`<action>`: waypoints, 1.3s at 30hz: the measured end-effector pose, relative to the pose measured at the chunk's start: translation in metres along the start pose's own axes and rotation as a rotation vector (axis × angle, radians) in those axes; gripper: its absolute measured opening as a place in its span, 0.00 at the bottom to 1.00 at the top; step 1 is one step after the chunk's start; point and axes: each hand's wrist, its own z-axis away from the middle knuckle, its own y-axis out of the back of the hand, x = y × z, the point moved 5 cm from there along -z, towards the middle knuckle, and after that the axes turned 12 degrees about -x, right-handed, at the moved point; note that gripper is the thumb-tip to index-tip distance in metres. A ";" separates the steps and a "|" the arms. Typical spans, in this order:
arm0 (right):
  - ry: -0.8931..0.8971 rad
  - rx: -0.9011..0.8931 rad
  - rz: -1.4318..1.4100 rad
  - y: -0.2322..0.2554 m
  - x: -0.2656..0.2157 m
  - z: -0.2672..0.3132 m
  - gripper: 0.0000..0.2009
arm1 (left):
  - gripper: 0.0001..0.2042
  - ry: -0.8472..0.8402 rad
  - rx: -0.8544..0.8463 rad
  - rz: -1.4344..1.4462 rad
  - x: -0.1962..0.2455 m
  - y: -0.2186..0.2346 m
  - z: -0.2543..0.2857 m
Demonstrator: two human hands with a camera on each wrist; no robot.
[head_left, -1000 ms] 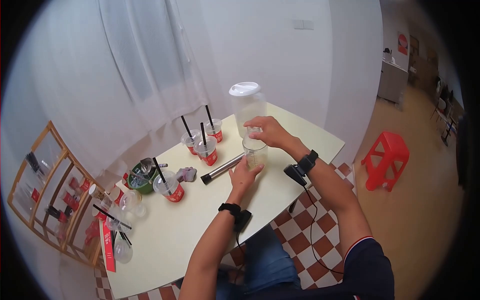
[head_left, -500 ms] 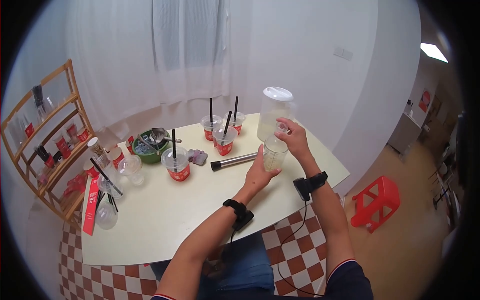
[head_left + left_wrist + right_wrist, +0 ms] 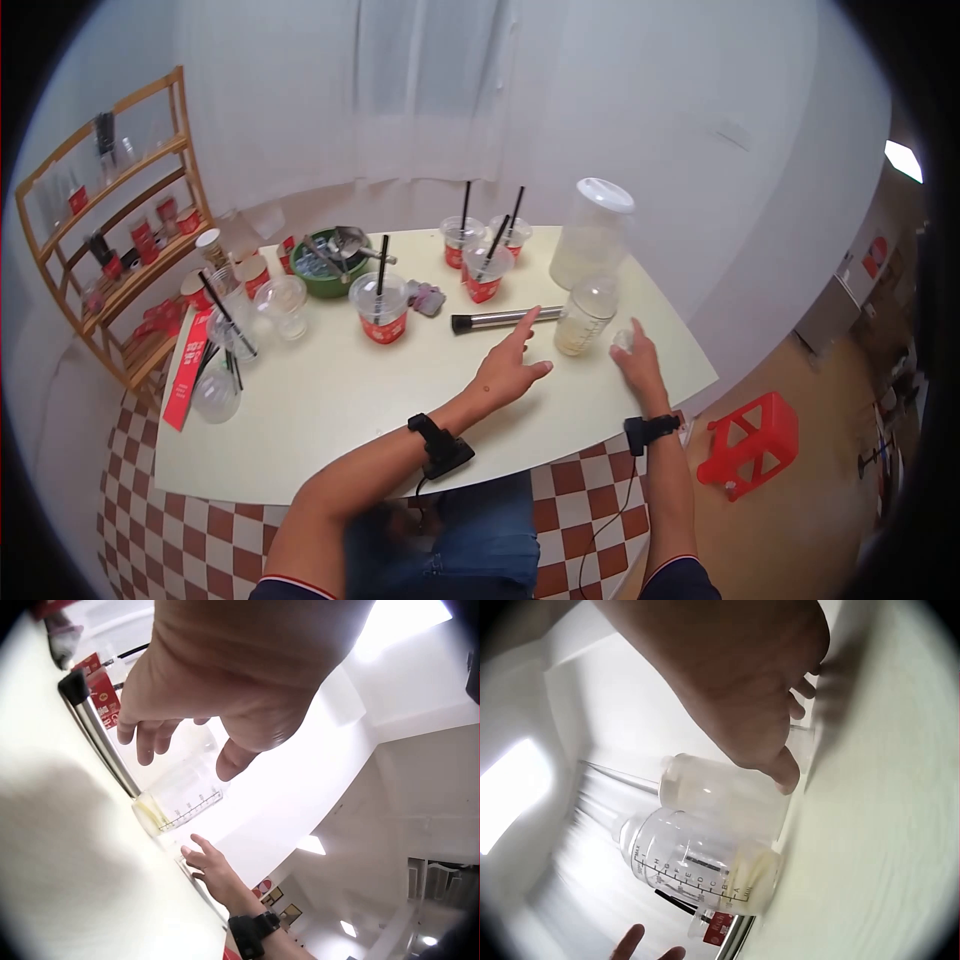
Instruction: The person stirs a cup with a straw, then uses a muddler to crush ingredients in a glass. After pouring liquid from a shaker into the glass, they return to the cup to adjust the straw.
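Right hand (image 3: 640, 368): has come down from the shaker (image 3: 587, 314) to a small clear cap (image 3: 623, 340); fingers spread, contact I cannot tell.
Left hand (image 3: 507, 375): drawn back, fingers wide apart, holding nothing.
Shaker: transparent, smooth-walled, letter-marked, pale yellow contents low down; upright on my table (image 3: 400, 420), between both hands.
Pitcher (image 3: 590, 245): cloudy, white-lidded, behind.
Rod (image 3: 490, 321): shiny metal, black end.

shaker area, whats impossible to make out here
- Far end of the steel rod: head view, behind the shaker
- Whether the right hand touches the small clear piece: right wrist view, hand covers part
- Exact contents of the green bowl: head view, too small
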 end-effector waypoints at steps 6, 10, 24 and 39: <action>-0.079 0.098 -0.616 0.032 -0.080 0.036 0.16 | 0.28 -0.056 0.207 0.067 0.014 0.092 0.098; 0.107 -0.376 -0.978 0.008 -0.211 0.048 0.13 | 0.19 0.009 0.582 0.201 -0.034 0.173 0.144; 0.047 -0.705 -1.178 -0.188 -0.359 -0.078 0.11 | 0.25 0.121 0.477 0.469 -0.108 0.198 0.138; 0.000 -0.817 -1.227 -0.159 -0.383 -0.035 0.12 | 0.17 0.197 0.613 0.461 -0.069 0.203 0.162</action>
